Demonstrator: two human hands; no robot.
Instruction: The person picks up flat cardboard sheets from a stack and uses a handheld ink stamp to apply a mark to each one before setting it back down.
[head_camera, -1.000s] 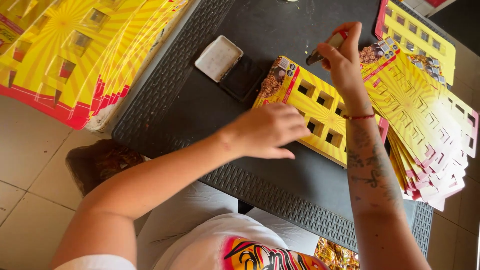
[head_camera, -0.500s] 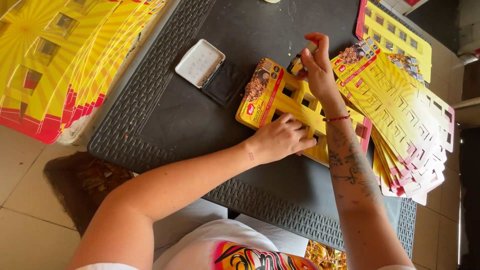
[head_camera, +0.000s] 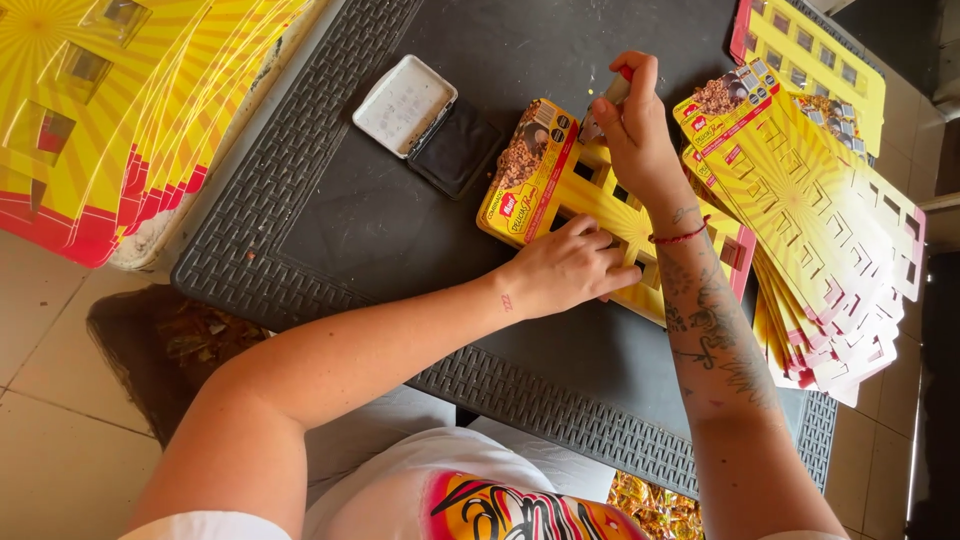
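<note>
A yellow and red die-cut cardboard sheet (head_camera: 560, 185) with square windows lies flat on the dark table (head_camera: 380, 230). My left hand (head_camera: 570, 270) presses down on its near part, fingers curled on the card. My right hand (head_camera: 632, 125) is closed around a small stamp with a red top (head_camera: 612, 95), its lower end touching the sheet's upper edge. An open ink pad (head_camera: 430, 125), with white lid and black pad, sits just left of the sheet.
A fanned stack of the same yellow sheets (head_camera: 830, 240) lies at the right, another sheet (head_camera: 810, 50) beyond it. A big pile of yellow and red sheets (head_camera: 110, 110) fills the far left. Tiled floor and a brown bag (head_camera: 170, 345) lie below the table edge.
My right hand has come down from above the sheet and now holds the stamp against its top edge. My left hand slid forward and settled on the sheet.
</note>
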